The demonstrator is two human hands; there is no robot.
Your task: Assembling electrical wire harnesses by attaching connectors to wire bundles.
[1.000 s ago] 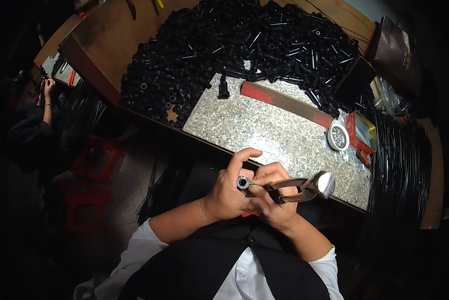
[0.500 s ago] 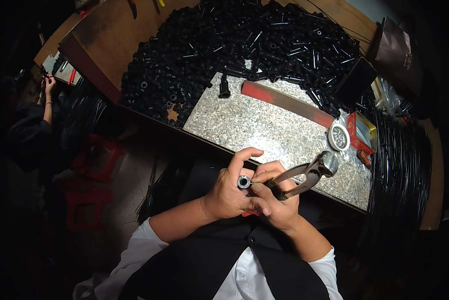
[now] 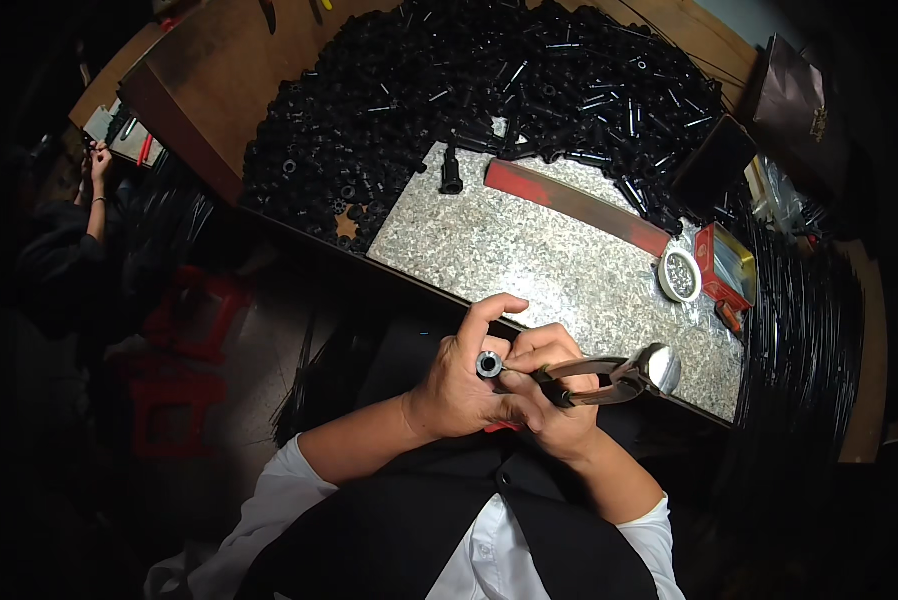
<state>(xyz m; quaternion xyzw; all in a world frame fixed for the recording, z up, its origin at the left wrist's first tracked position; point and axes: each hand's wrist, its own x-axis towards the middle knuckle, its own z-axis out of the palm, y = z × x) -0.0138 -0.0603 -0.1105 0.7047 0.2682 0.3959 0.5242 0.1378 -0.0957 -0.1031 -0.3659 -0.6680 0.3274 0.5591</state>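
Observation:
In front of my body, my left hand (image 3: 459,385) is closed around a small tubular part (image 3: 489,365), its round open end turned up and its index finger raised clear. My right hand (image 3: 559,400) holds a pair of end-cutting pincers (image 3: 619,380), whose rounded metal head points right, away from the tube. A bit of red handle shows below the hands. Thumb and forefinger of that hand pinch at the tube's rim; what lies between them is too small to make out. The two hands touch, just off the table's near edge.
A speckled tabletop (image 3: 559,270) carries a red bar (image 3: 574,208), an upright black fitting (image 3: 451,172), a white bowl of small metal pieces (image 3: 680,276) and a red box (image 3: 719,265). Behind rises a heap of black tubular parts (image 3: 449,90). At far left, a co-worker's hands (image 3: 99,165) show.
The pincers have swung in my right hand, their head tipping down toward me. My left hand and the tubular part have stayed almost still.

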